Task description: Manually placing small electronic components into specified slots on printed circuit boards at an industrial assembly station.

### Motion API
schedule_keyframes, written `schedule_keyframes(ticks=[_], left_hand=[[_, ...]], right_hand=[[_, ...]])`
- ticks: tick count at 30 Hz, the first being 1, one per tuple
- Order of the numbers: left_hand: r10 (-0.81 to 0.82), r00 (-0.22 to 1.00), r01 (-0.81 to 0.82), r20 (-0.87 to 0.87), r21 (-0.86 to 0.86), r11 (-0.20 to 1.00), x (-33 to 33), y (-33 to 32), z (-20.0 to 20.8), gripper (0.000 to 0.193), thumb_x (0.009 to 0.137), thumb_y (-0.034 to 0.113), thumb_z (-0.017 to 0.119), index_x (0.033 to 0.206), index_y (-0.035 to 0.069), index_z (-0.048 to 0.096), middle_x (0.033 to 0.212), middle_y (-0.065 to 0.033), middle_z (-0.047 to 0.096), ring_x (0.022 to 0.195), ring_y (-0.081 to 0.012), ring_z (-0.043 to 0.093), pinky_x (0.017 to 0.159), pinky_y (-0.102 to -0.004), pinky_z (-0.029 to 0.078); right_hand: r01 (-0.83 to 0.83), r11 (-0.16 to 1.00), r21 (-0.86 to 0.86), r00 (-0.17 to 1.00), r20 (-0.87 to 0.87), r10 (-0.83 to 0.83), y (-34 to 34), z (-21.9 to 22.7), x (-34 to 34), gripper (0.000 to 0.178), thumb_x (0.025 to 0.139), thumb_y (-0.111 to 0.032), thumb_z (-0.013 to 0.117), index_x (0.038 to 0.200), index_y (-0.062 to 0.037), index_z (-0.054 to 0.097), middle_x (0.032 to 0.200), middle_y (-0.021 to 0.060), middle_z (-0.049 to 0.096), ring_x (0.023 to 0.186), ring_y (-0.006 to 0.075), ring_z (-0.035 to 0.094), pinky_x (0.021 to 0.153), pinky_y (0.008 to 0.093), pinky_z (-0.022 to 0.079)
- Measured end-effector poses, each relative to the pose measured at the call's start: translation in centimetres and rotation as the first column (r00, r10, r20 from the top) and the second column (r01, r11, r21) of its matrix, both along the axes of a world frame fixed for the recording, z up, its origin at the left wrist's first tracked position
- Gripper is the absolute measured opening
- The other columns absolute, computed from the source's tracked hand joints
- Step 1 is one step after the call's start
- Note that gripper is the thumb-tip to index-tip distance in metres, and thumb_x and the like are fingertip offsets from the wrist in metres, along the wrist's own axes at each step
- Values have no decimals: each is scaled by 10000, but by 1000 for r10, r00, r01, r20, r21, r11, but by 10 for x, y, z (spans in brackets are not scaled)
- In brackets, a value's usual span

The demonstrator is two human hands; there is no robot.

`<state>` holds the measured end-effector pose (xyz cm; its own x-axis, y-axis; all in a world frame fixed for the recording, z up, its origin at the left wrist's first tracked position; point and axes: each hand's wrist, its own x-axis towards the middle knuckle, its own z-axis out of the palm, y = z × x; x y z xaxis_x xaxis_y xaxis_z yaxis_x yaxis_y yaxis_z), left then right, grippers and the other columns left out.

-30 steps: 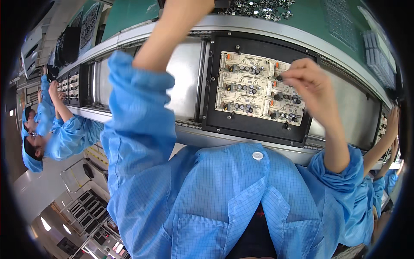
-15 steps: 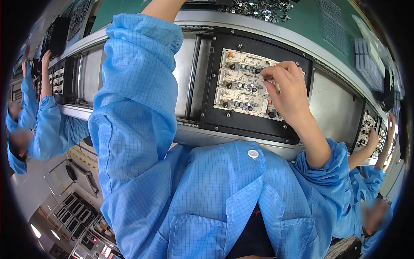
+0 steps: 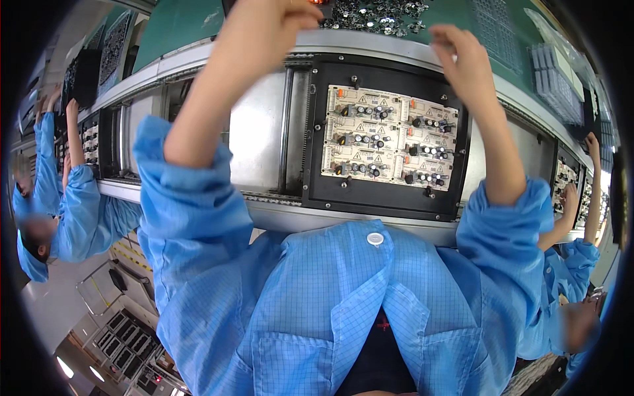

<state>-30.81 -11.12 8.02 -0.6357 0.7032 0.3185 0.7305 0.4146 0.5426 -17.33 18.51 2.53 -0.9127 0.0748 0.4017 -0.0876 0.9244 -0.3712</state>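
Over the far rail, my left hand [image 3: 269,30] is raised beside a pile of small shiny metal parts [image 3: 380,16]. It is smeared by motion and partly cut off by the upper edge, so I cannot make out its grip. My right hand [image 3: 465,63] hovers past the far right corner of the black carrier frame, near the same pile. Its thumb and bent forefinger look apart, with nothing visible between them. Below both hands lies a cream circuit board panel [image 3: 396,135] in the black carrier frame [image 3: 370,193], its repeated sections bearing capacitors and orange parts.
The carrier sits on a conveyor with metal rails [image 3: 271,208]. Clear plastic trays [image 3: 555,82] stand on the green bench [image 3: 456,16] at far right. People in blue coats work on both sides, a co-worker's sleeve [image 3: 89,201] at left. Another carrier [image 3: 564,178] is at right.
My right hand has lifted off the circuit board panel and moved away toward the parts pile. My left hand has come back into view at the top. The panel's right side is now uncovered.
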Motion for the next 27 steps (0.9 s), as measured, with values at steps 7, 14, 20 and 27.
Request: schedule_keyframes(ticks=[7, 14, 20, 27], left_hand=[[73, 947, -44, 313, -101, 994, 92, -9, -10, 134, 824, 62, 667, 920, -23, 706, 809, -210, 690, 734, -332, 685, 701, -390, 542], [93, 919, -44, 384, -134, 990, 115, -7, -21, 113, 824, 32, 647, 898, -47, 677, 817, -202, 685, 774, -336, 664, 725, -401, 537], [37, 973, 20, 228, -246, 969, 117, -4, -31, 75, 800, 7, 642, 857, -37, 665, 844, -196, 668, 878, -367, 623, 798, -428, 514], [-3, 977, 68, 213, -300, 951, 115, 0, -29, 88, 797, 29, 655, 847, -44, 657, 853, -216, 657, 883, -388, 612, 812, -440, 503]], right_hand=[[11, 922, -386, 998, 62, 14, 11, -12, -48, 196, 801, 40, 627, 994, 34, 659, 829, 86, 675, 736, 130, 617, 683, 267, 502], [119, 893, -433, 988, 139, -64, 29, -21, -35, 193, 792, 32, 610, 977, 27, 665, 826, 107, 672, 739, 172, 637, 696, 279, 511], [46, 870, -491, 996, 94, 1, 39, -9, 14, 202, 889, -44, 615, 1078, 3, 670, 973, 56, 668, 857, 138, 621, 775, 261, 499], [-20, 753, -657, 995, 64, 82, 16, 23, 65, 206, 947, -52, 614, 1136, 12, 669, 1096, 17, 644, 918, 71, 584, 809, 214, 478]])
